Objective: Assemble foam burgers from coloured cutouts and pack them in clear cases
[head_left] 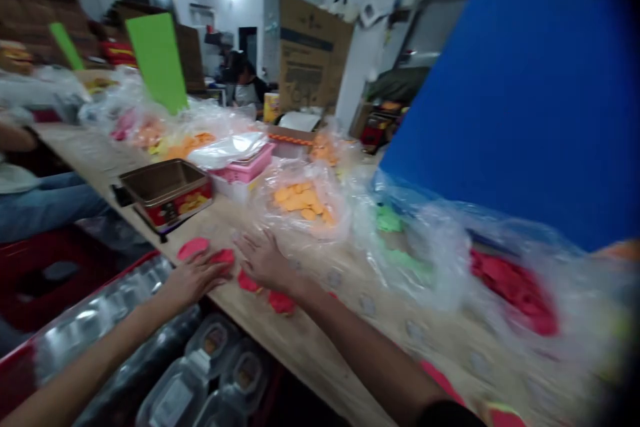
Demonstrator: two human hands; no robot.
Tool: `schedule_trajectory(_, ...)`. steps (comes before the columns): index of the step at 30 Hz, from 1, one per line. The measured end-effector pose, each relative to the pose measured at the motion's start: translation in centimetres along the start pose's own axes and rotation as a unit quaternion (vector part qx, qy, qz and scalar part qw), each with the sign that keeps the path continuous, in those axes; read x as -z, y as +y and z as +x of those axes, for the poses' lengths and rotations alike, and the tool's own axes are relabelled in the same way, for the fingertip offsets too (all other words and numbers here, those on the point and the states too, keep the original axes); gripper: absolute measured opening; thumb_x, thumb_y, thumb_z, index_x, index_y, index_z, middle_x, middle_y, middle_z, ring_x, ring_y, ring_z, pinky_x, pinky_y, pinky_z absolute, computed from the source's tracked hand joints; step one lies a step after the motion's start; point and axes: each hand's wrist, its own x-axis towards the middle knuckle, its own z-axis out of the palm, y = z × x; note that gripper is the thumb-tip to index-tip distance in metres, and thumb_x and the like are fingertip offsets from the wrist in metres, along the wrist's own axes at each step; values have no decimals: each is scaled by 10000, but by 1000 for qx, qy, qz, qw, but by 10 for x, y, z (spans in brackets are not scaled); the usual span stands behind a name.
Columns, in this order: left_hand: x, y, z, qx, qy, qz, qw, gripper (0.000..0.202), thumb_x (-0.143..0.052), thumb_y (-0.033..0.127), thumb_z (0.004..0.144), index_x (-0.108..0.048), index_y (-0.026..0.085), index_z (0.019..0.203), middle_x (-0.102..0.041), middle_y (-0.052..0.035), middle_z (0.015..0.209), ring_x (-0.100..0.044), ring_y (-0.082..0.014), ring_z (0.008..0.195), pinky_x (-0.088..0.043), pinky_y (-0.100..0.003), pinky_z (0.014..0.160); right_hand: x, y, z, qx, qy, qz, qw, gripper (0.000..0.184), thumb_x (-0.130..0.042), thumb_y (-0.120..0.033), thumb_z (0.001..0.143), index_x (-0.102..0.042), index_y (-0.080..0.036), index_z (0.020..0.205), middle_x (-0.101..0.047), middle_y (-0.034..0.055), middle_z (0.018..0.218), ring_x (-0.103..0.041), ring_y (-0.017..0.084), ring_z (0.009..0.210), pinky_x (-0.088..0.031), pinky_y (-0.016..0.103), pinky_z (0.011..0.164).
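4 flat pink pieces [249, 281] lie scattered on the wooden table [305, 347], right by the near edge; roundish, no clear pointing direction, the longer ones running roughly along that edge. Left hand [197, 278] open, palm down, fingers [219, 272] spread and against 1 piece, nothing pinched. Right hand [265, 260] spread wide, palm down, over the pieces; contact unclear. Clear bag of orange pieces [305, 203] just beyond; tin tray [165, 190] to the left.

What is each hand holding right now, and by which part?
Nothing seems gripped: the left hand touches a flat pink piece with its fingertips; the right hand lies open, fingers spread, beside it.
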Motion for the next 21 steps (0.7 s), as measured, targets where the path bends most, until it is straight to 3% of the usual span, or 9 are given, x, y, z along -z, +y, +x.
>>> schedule_trajectory(3, -3, 10, 36, 30, 72, -30, 997, 262, -435, 297, 826, -557, 222, 1044, -600, -45, 1091, -526, -184, 1035, -419, -329, 865, 47, 29, -32, -58, 114, 11, 992, 378, -363, -222, 842, -395, -165, 1214, -504, 78, 1208, -391, 165, 1144, -191, 403, 994)
schedule_trajectory(7, 1, 67, 126, -17, 119, -94, 988, 254, -396, 203, 832, -544, 207, 1038, -546, -75, 1139, -514, -165, 1036, -433, -314, 858, 105, 102, -99, -264, 218, -7, 939, 310, -293, -194, 852, -472, -147, 1101, -534, 105, 1110, -450, 176, 1055, -327, 340, 904)
schedule_trajectory(9, -2, 108, 182, -83, 114, -111, 984, 265, -423, 171, 812, -525, 207, 1054, -532, -78, 1146, -488, -168, 1062, -422, -328, 872, 125, 144, -136, -406, 179, -23, 896, 336, -233, -163, 859, -440, -142, 1123, -517, 112, 1124, -456, 172, 1057, -355, 325, 873)
schedule_trajectory(10, -6, 129, 210, -124, 100, -113, 981, 289, -456, 169, 796, -505, 206, 1079, -514, -81, 1169, -465, -168, 1090, -400, -331, 899, 132, 164, -155, -432, 157, -21, 888, 334, -235, -154, 855, -448, -125, 1112, -543, 123, 1078, -494, 186, 1006, -383, 331, 830)
schedule_trajectory(13, -33, 183, 282, -240, 41, -83, 966, 564, -619, 281, 693, -391, 195, 1202, -436, -102, 1265, -321, -217, 1219, -237, -406, 1012, 144, 204, -208, -455, 81, 0, 887, 262, -355, -143, 822, -524, -131, 1022, -617, 99, 951, -573, 188, 867, -420, 303, 745)
schedule_trajectory(15, -56, 204, 317, -284, -22, -49, 957, 723, -677, 349, 615, -346, 181, 1236, -470, -122, 1233, -330, -260, 1210, -149, -473, 1019, 147, 217, -239, -449, 28, 17, 893, 239, -490, -146, 764, -559, -156, 992, -643, 74, 925, -593, 180, 846, -413, 287, 757)
schedule_trajectory(18, -76, 208, 357, -298, -129, 4, 946, 454, -648, 267, 642, -510, 173, 1065, -616, -104, 974, -527, -250, 983, -231, -459, 962, 151, 227, -267, -443, -19, 27, 896, 345, -623, -210, 684, -565, -186, 1024, -662, 53, 911, -594, 190, 883, -364, 322, 849)
schedule_trajectory(20, -70, 196, 379, -262, -137, 34, 955, 170, -541, 174, 716, -580, 170, 881, -626, -89, 849, -569, -213, 839, -344, -381, 847, 157, 234, -273, -443, -19, 27, 896, 326, -580, -277, 733, -558, -192, 1048, -660, 53, 929, -585, 193, 914, -345, 328, 870)
schedule_trajectory(21, -62, 188, 389, -224, -107, 53, 967, 143, -483, 152, 747, -583, 166, 848, -616, -95, 844, -566, -205, 810, -373, -349, 775, 160, 239, -273, -446, -10, 24, 894, 307, -513, -299, 785, -547, -187, 1068, -650, 62, 961, -576, 189, 932, -350, 318, 861)
